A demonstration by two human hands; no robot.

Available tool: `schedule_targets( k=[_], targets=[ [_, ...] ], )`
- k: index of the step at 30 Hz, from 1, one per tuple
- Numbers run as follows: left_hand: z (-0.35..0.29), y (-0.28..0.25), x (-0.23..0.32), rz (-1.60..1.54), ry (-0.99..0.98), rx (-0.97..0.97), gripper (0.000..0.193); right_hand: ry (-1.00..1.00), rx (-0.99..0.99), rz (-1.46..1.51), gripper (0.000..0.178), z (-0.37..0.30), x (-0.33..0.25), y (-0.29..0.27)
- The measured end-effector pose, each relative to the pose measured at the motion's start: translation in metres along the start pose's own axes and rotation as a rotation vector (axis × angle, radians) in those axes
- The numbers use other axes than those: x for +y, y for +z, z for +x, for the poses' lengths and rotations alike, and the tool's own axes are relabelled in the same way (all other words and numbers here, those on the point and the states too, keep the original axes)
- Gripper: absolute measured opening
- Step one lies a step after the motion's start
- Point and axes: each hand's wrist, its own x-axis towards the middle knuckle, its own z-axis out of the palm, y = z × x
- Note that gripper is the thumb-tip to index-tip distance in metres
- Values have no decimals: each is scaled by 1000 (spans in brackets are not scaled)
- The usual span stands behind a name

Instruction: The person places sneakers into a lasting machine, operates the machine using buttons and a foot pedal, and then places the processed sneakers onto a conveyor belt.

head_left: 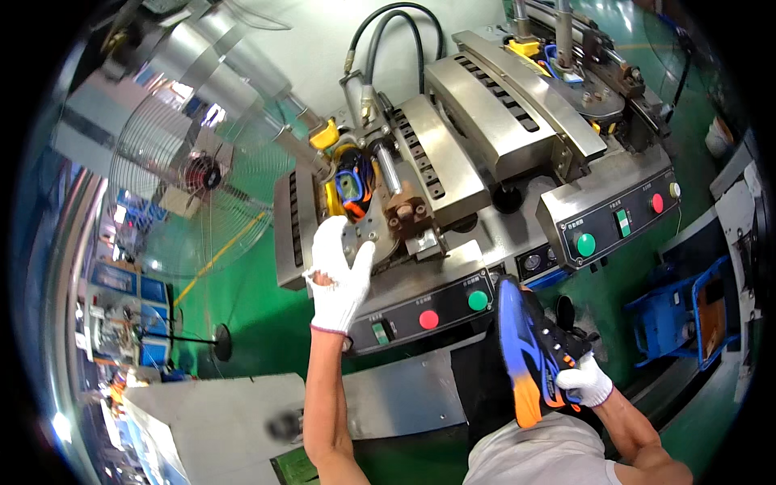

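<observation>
My left hand point(338, 279), in a white glove, is open with thumb and fingers apart. It reaches over the front of the left press station, just short of a blue, black and orange shoe point(352, 184) clamped there. My right hand point(590, 382), gloved too, grips a sports shoe point(524, 343) by the end nearest my body. That shoe has a black upper and a blue sole turning orange at one end, and hangs sole to the left before my torso. Part of my right hand's fingers is hidden behind it.
A control panel with a red button point(428, 320) and a green button point(478, 301) fronts the left station. The right station point(610, 214) has a similar panel. A caged fan point(198, 174) stands at left, a blue cart point(683, 311) at right. A metal ledge point(404, 392) runs near me.
</observation>
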Motion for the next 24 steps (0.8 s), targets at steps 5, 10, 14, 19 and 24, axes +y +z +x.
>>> schedule_targets(
  k=[5,10,14,19,24],
  targets=[
    [99,89,-46,260,-437,-208,83,-155,115,217,96,-5,2,-7],
    [144,152,-112,448,-437,-173,89,-139,58,225,101,-12,3,-25],
    [182,140,-130,480,-410,-307,78,-155,89,206,100,-5,-8,-20],
    [179,53,-111,175,-329,-51,67,-247,95,192,113,19,-11,-3],
    [47,-51,-27,-56,-330,196,60,-153,109,132,85,38,-19,32]
  ],
)
